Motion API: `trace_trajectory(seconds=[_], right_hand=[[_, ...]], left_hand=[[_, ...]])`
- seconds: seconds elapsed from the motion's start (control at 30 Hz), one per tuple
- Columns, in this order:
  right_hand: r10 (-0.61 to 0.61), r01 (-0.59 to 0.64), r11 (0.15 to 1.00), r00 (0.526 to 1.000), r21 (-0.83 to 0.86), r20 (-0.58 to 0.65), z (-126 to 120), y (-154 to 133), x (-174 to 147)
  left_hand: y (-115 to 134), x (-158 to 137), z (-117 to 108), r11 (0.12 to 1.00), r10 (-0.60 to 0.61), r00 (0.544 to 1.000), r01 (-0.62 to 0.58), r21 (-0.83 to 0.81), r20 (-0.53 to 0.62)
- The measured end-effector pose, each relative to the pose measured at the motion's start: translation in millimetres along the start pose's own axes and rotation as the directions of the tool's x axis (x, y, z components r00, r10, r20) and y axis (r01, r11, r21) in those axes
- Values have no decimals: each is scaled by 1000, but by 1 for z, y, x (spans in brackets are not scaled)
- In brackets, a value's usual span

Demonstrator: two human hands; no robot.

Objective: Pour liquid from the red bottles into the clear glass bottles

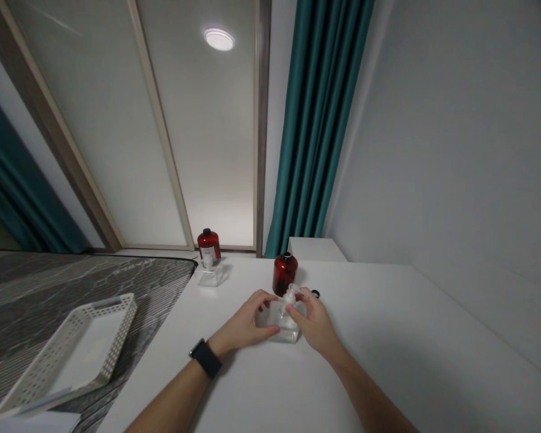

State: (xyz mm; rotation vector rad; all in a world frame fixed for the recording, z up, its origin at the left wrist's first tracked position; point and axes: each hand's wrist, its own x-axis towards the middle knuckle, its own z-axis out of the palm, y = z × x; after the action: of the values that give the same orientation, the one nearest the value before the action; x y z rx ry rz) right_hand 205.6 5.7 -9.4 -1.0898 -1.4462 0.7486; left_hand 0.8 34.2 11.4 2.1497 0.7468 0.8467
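Observation:
A clear, squat pump bottle (285,332) stands upright on the white table in front of me. My left hand (249,319) is at its left side, with the thumb low near the front and the fingers by the shoulder. With thumb and fingertips, my right hand (313,322) grips the white pump head (290,297) at the bottle's neck. Just behind stands a dark red bottle (284,275) with an uncovered neck. A small black cap (315,294) lies beyond my right fingers, partly hidden by them.
At the table's far left are a labelled red bottle (208,243) with a black cap and a second clear pump bottle (208,275). A white perforated basket (126,316) rests on a grey patterned surface to the left. A wall borders the table's right side.

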Motion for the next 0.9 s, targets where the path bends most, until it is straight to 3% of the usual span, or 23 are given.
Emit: trace_trajectory(seconds=[0.3,0.53,0.9], right_hand=[[-102,109,984,993,-139,59,0,0,0],[-138,163,978,974,-130,182,-10,-1,3],[-57,90,989,967,-121,248,-14,-3,4]], left_hand=[[-4,0,2,1000,2,1000,-2,7,-12],[-8,0,2,1000,15,1000,-15,7,-16],[-7,0,2,1000,20,1000,-20,4,-11]])
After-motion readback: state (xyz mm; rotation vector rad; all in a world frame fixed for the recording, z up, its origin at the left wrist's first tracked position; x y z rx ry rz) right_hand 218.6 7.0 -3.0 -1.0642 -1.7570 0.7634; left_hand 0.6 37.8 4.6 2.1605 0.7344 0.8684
